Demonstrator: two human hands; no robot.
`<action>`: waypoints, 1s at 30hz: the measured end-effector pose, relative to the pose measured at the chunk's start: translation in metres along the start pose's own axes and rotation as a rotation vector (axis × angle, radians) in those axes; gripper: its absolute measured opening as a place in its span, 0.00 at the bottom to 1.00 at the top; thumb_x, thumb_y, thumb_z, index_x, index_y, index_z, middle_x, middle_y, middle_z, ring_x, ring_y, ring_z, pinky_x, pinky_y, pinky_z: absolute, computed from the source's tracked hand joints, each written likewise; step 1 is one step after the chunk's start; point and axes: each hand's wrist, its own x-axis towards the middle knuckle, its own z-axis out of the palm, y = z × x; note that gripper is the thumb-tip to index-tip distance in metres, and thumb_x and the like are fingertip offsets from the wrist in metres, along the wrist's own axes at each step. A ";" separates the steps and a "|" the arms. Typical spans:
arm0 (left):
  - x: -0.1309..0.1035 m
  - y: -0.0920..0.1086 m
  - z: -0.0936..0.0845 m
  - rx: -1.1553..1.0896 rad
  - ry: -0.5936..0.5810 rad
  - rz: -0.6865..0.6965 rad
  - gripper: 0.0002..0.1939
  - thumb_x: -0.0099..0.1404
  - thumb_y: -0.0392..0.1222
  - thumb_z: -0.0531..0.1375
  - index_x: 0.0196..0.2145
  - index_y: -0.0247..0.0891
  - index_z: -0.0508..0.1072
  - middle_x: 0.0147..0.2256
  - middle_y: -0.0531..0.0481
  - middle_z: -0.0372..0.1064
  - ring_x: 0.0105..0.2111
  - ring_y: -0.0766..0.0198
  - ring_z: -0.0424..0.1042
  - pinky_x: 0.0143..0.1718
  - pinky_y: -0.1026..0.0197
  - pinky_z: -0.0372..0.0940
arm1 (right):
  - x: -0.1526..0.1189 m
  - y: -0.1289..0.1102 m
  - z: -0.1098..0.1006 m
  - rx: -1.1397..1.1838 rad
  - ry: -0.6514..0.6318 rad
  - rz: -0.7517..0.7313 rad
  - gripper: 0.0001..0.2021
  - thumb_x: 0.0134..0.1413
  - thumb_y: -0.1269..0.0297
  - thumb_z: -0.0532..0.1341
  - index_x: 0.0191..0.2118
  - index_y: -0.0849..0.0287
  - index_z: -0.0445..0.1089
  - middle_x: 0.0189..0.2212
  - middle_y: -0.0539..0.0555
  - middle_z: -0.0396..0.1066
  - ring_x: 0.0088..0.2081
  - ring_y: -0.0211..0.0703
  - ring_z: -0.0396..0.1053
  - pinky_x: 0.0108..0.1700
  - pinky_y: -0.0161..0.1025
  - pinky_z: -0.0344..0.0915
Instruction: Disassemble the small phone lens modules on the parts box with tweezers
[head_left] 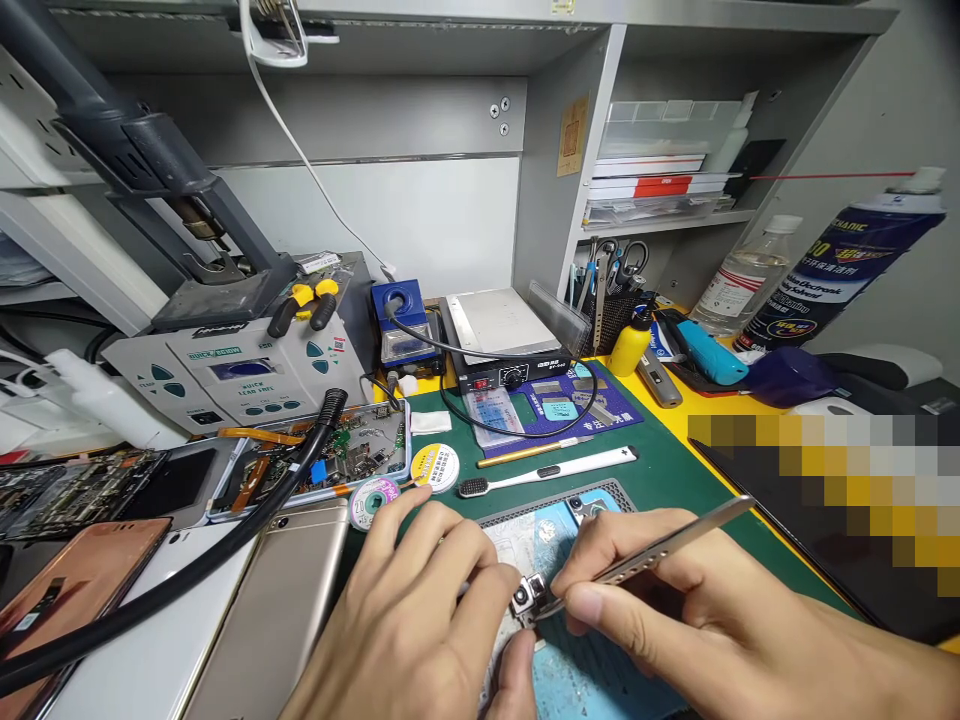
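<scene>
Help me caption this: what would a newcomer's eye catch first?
Probably the left hand and right hand, low centre, the latter holding metal tweezers at a small camera-like part. Then perhaps the big blue spray can, upper right, and the thick black hose curving across the lower left.

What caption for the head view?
Right hand working tweezers at a small camera module beside the left hand.

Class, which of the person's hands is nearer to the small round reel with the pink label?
Left. The left hand is close to the reel, just right of it and toward the person. The right hand, gripping metal tweezers, is much farther right.
</scene>
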 end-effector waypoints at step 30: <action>0.000 -0.001 0.002 -0.016 0.037 0.015 0.04 0.65 0.35 0.61 0.37 0.40 0.75 0.33 0.51 0.70 0.37 0.57 0.68 0.56 0.45 0.59 | 0.003 0.003 -0.002 0.187 0.036 0.111 0.13 0.69 0.58 0.60 0.32 0.57 0.70 0.32 0.49 0.70 0.27 0.35 0.66 0.28 0.30 0.66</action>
